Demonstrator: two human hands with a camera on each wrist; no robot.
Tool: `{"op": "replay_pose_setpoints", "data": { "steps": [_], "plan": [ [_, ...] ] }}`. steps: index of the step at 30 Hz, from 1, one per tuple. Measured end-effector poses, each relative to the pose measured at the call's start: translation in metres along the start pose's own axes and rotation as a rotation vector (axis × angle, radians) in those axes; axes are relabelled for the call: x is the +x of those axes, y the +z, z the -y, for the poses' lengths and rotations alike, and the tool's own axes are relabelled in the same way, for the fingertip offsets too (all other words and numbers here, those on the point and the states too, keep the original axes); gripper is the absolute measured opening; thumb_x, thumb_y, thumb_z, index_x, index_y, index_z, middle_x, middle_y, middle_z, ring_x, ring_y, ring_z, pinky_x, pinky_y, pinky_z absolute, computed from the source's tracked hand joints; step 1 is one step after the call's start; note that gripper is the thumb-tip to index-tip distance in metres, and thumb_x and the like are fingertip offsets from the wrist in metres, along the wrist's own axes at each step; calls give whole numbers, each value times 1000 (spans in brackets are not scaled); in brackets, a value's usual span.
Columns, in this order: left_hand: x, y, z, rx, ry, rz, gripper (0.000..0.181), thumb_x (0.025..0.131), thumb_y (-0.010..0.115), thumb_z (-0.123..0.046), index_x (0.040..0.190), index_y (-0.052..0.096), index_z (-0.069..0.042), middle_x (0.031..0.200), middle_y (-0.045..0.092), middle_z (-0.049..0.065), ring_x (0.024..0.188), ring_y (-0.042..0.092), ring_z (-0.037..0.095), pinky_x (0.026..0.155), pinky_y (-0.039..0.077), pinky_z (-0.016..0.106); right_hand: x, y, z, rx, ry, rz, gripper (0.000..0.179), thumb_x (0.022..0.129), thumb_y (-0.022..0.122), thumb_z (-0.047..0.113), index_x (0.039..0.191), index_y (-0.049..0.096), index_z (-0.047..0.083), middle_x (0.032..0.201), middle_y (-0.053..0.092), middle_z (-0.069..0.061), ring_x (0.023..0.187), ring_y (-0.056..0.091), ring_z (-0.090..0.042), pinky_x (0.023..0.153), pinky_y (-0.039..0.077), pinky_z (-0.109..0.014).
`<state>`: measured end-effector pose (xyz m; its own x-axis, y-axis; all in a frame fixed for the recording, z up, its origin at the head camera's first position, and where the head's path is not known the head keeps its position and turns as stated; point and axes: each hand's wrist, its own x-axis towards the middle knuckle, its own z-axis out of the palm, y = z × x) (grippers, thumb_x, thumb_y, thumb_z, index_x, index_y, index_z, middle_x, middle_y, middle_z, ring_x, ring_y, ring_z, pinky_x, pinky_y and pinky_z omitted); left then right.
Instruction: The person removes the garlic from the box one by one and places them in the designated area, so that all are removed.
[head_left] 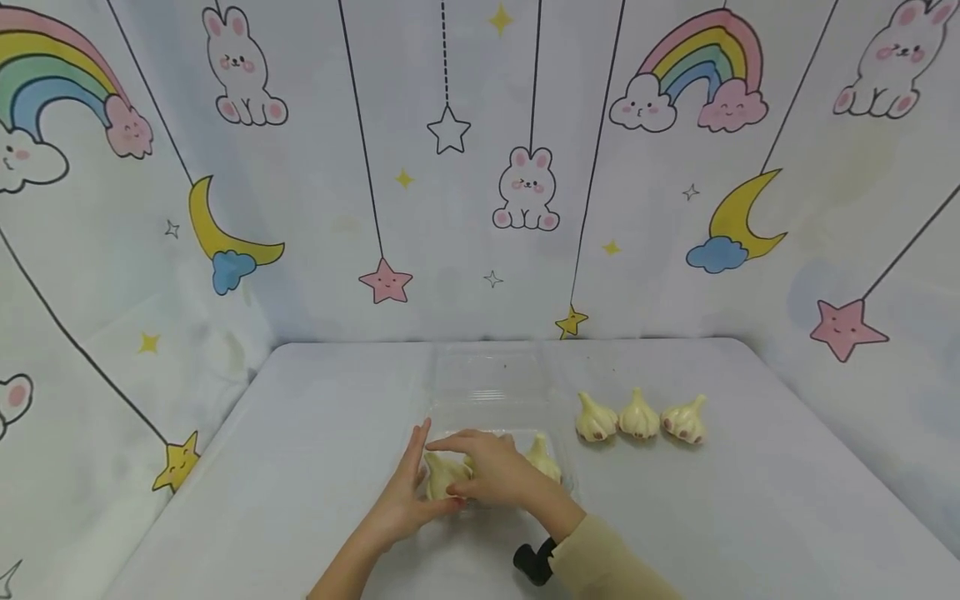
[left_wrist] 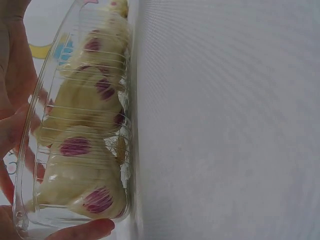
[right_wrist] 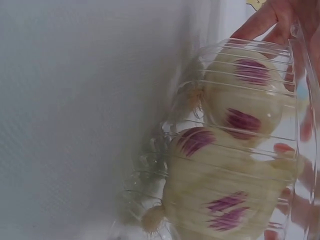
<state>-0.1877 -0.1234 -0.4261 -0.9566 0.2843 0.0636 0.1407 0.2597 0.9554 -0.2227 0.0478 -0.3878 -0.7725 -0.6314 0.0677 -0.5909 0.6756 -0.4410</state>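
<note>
Garlic bulbs [head_left: 639,419] outside the box [head_left: 491,371] are head-view only; right fingers [head_left: 467,443] grip another, left fingers [head_left: 415,452] spread.

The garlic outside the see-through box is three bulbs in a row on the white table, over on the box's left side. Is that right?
Not quite: the three bulbs are on the right side of the see-through box, as the head view shows. They do sit outside it, in a row on the white table.

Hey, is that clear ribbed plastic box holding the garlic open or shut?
Open: the clear ribbed plastic box has its transparent lid folded back behind it.
</note>
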Motion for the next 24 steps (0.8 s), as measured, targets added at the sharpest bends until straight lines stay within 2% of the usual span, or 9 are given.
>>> {"op": "replay_pose_setpoints", "data": {
  "steps": [4, 8, 10, 12, 16, 17, 19, 21, 24],
  "plan": [
    [1, -1, 0, 1, 9, 1, 109, 71, 79, -12, 148, 2, -18, 149, -13, 22, 132, 10, 49, 102, 19, 62, 3, 1, 0, -25, -1, 11, 60, 75, 74, 27, 130, 51, 34, 126, 53, 10, 119, 46, -12, 76, 30, -40],
    [3, -2, 1, 5, 12, -10, 108, 71, 79, -12, 148, 3, -18, 150, -11, 21, 133, 10, 46, 103, 19, 60, 7, 4, -1, -35, -8, 15, 58, 76, 73, 28, 129, 52, 34, 125, 54, 13, 113, 49, -8, 70, 26, -35],
    [3, -2, 1, 3, 11, -16, 108, 70, 79, -13, 148, 4, -18, 150, -10, 20, 134, 11, 44, 104, 19, 58, 8, 6, -2, -21, 1, 26, 57, 76, 72, 28, 130, 52, 34, 124, 55, 14, 104, 51, -6, 68, 24, -35],
    [3, -2, 2, 4, 12, -18, 108, 70, 79, -12, 148, 5, -17, 150, -10, 21, 133, 11, 44, 104, 19, 58, 9, 7, -2, -2, 16, 45, 58, 77, 72, 28, 130, 51, 34, 111, 61, 14, 87, 53, -4, 66, 24, -34],
    [2, -1, 2, -16, 11, -1, 110, 70, 79, -11, 148, 2, -17, 150, -12, 21, 133, 8, 45, 104, 18, 60, 12, 8, -3, 43, 53, 79, 62, 75, 74, 28, 132, 49, 34, 93, 62, 13, 66, 44, -5, 66, 24, -35],
    [2, -1, 2, -22, 11, 3, 110, 70, 79, -10, 148, 1, -17, 150, -12, 21, 133, 7, 46, 103, 17, 60, 12, 8, -3, 49, 59, 83, 64, 75, 74, 28, 132, 48, 34, 93, 62, 13, 65, 43, -5, 67, 24, -35],
    [2, -1, 1, -36, 9, 11, 111, 70, 79, -9, 148, 0, -17, 149, -14, 21, 133, 5, 46, 104, 17, 60, 14, 8, -3, 60, 62, 85, 65, 74, 75, 28, 133, 47, 33, 106, 61, 11, 70, 45, -4, 69, 25, -36],
    [2, 0, 1, -41, 6, 10, 111, 70, 79, -8, 148, 0, -17, 149, -14, 21, 133, 6, 47, 104, 17, 60, 15, 9, -3, 55, 61, 82, 67, 73, 76, 27, 133, 46, 33, 117, 59, 9, 77, 49, -4, 70, 26, -38],
    [2, 0, 0, -44, -1, 7, 111, 70, 79, -8, 148, 1, -17, 149, -14, 21, 132, 8, 47, 104, 19, 59, 16, 10, -3, 31, 65, 84, 69, 73, 77, 26, 133, 45, 34, 124, 55, 7, 90, 52, -5, 71, 27, -38]
  ]
}}
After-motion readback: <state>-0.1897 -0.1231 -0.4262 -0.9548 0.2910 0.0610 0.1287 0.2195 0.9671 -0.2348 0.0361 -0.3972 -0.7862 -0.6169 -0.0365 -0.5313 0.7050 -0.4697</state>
